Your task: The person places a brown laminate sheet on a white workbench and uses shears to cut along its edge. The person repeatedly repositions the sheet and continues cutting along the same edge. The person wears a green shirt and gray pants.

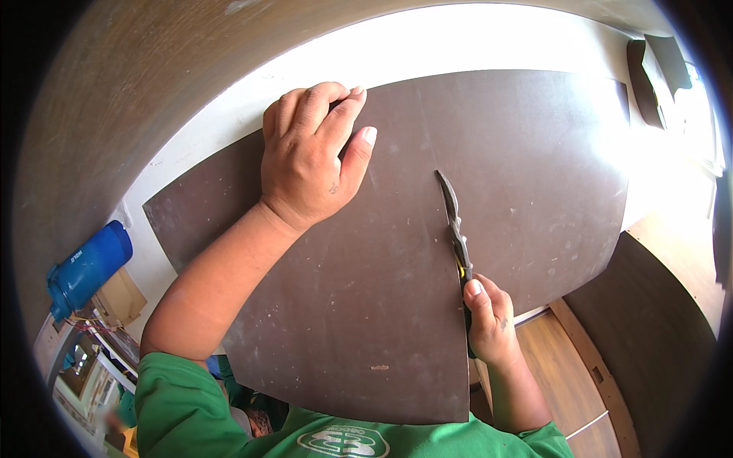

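A large dark brown laminate sheet (pixel 366 282) lies across the middle of the view, with pale specks and scuffs on it. My left hand (pixel 313 156) is at its far edge, fingers bent over the rim and thumb on the top face. In my right hand (pixel 489 317) is a pair of shears (pixel 456 225) with dark handles and a touch of yellow. The blade points away from me over the sheet. A straight slit runs from the near edge up to the shears. The lower handle is partly hidden by my fingers and the sheet.
A blue jug (pixel 95 263) lies tilted at the left, above some wires and tools. White surface (pixel 427 38) shows beyond the sheet. Wood-toned boards (pixel 569 374) and a dark curved panel (pixel 649 298) stand at the right. A brown wall-like surface (pixel 114 99) rises at the upper left.
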A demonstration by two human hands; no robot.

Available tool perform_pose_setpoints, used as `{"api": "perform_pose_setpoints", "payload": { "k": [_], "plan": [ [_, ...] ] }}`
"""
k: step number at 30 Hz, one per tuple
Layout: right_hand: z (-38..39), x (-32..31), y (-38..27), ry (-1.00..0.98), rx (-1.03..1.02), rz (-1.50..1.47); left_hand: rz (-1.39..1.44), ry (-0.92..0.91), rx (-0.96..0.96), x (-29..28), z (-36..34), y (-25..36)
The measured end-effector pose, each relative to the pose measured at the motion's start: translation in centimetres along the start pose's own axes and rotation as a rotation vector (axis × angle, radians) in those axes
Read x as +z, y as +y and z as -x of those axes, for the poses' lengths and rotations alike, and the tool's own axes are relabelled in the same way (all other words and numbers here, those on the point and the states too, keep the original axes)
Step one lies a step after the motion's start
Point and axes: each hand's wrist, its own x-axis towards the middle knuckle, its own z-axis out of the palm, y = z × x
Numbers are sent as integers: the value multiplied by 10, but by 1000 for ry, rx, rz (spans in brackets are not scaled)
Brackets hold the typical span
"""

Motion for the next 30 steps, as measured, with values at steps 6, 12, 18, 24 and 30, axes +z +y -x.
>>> {"api": "perform_pose_setpoints", "payload": {
  "k": [6, 12, 18, 24, 30],
  "plan": [
    [-6, -1, -3, 6, -6, 9, -15, 16, 25, 3, -4, -3],
    [-7, 0, -3, 14, -7, 24, -25, 9, 30, 4, -3, -4],
    [-6, 1, -2, 22, 23, 11, -22, -1, 22, 2, -3, -4],
    [-8, 1, -5, 8, 7, 11, -8, 8, 18, 2, -4, -2],
    [-8, 1, -6, 18, -21, 45, -12, 10, 22, 3, -3, -3]
  ]
}}
